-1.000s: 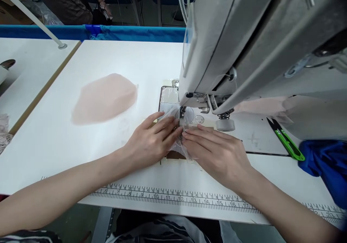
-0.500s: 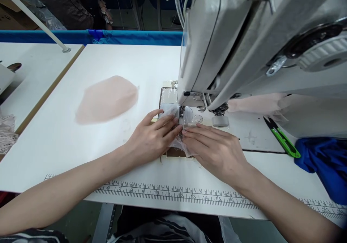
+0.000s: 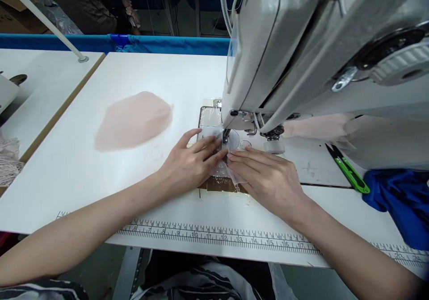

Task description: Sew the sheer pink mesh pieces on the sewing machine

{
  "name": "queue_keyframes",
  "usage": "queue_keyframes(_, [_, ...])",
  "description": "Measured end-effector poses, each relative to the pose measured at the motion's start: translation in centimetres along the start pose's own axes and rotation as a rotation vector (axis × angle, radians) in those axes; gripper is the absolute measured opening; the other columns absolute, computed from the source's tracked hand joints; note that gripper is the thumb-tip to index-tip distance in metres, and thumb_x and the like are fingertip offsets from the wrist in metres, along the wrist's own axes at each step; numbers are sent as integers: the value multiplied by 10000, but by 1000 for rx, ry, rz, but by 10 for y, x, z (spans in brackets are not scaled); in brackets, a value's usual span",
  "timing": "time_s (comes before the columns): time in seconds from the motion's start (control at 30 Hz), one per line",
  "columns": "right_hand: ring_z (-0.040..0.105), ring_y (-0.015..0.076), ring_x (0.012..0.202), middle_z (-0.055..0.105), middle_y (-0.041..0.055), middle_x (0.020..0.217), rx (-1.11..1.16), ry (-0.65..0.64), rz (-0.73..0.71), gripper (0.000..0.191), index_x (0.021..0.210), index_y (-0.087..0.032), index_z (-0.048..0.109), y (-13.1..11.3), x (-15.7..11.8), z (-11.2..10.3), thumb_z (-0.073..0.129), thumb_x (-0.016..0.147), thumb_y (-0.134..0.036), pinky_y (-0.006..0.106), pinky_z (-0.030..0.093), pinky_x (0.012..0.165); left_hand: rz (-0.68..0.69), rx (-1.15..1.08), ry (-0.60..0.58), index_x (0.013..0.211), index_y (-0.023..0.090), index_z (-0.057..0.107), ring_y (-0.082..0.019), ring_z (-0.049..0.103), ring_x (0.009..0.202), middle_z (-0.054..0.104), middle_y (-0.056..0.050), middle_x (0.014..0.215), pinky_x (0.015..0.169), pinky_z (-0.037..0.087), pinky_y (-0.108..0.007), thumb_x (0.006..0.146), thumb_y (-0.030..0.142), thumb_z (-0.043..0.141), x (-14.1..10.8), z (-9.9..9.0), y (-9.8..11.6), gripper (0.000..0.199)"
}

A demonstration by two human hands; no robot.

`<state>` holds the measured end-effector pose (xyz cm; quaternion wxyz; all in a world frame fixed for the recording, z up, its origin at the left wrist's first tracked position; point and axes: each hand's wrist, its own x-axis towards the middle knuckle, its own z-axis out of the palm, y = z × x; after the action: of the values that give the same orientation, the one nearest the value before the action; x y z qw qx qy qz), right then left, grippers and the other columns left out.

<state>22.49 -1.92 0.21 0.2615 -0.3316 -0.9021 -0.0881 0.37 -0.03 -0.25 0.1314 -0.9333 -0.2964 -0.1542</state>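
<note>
A small piece of sheer, pale fabric [image 3: 236, 177] lies under the needle and presser foot [image 3: 225, 135] of a sewing machine [image 3: 258, 54]. My left hand [image 3: 192, 159] rests palm down on its left side, fingers spread and tips close to the foot. On the right, my right hand [image 3: 268, 168] has its fingers together on the fabric, whose edge comes out below them; its thumb is hidden underneath. My fingertips nearly meet just in front of the foot.
A sheer pink fabric piece [image 3: 134, 120] lies flat on the white table [image 3: 100, 179]. Beyond the machine's needle area is more pink fabric [image 3: 318, 128]. Green thread snips [image 3: 350, 172] and a blue cloth [image 3: 398, 202] lie right. A ruler strip [image 3: 208, 236] runs along the front edge. Another person [image 3: 78, 5] is behind.
The fabric and both hands have edged slightly away from me toward the presser foot, showing more of the brown strip in front. The whole view has shifted a little.
</note>
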Motion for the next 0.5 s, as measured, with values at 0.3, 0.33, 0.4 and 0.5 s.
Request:
queue_keyframes(0.3, [731,199,947,763,64,1044,-10,-19,-15,191,973,-138,737,2,-2,2,600,871,-53,350,585,924,89,-4,71,1223,143,632,-212,616,1205,689,-76,1232,1104,386,-497,969,174,499,-2,-4,-1,288])
queue_keyframes(0.33, [726,202,974,761,68,1050,-13,-26,-24,197,974,-140,739,1,-2,1,598,872,-48,351,583,932,107,5,84,1205,139,639,-198,635,1174,700,-71,1211,1104,396,-484,969,164,497,-3,-5,0,277])
queue_keyframes(0.4, [716,206,1012,759,71,1058,-17,-32,-35,210,976,-147,743,-1,-2,0,595,872,-39,353,577,947,116,15,91,1185,132,648,-185,660,1129,710,-71,1191,1109,409,-469,968,158,492,-5,-6,1,268])
queue_keyframes(0.5, [712,207,1023,757,75,1064,-25,-27,-43,215,983,-140,742,-2,-3,-1,592,873,-32,354,571,960,108,-7,95,1168,124,658,-185,669,1116,717,-78,1173,1139,394,-476,963,160,493,-5,-7,1,266])
